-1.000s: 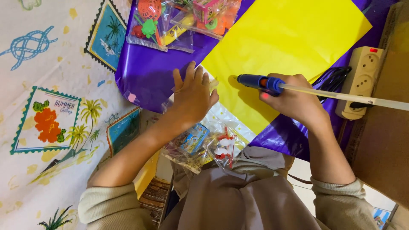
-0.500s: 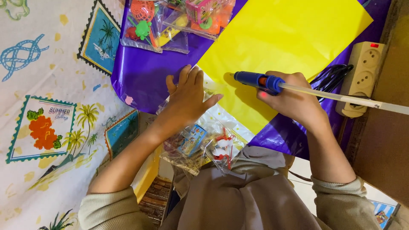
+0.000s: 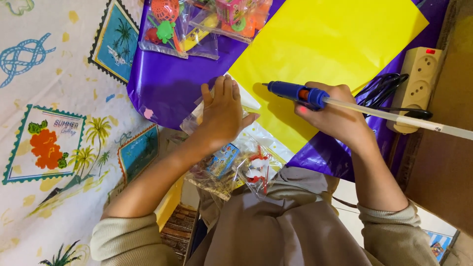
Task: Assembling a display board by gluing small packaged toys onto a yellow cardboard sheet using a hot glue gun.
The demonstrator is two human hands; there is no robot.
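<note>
One blue glue gun [image 3: 300,93], gripped in right hand [image 3: 340,116] over one yellow sheet [image 3: 335,44]. Left hand [image 3: 221,113], fingers flat, presses one clear toy packet [image 3: 231,165]. Two more toy packets [image 3: 197,24] on purple sheet [image 3: 167,83].

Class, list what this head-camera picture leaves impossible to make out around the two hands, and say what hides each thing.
1. Head view: what lies under the left hand; the palm covers it.
2. The grip of the blue glue gun is wrapped by the right hand.
3. The glue stick runs off the right edge.
4. The toy packets are cut by the top edge.
5. The power strip: its plugs are hidden by black cable.
</note>
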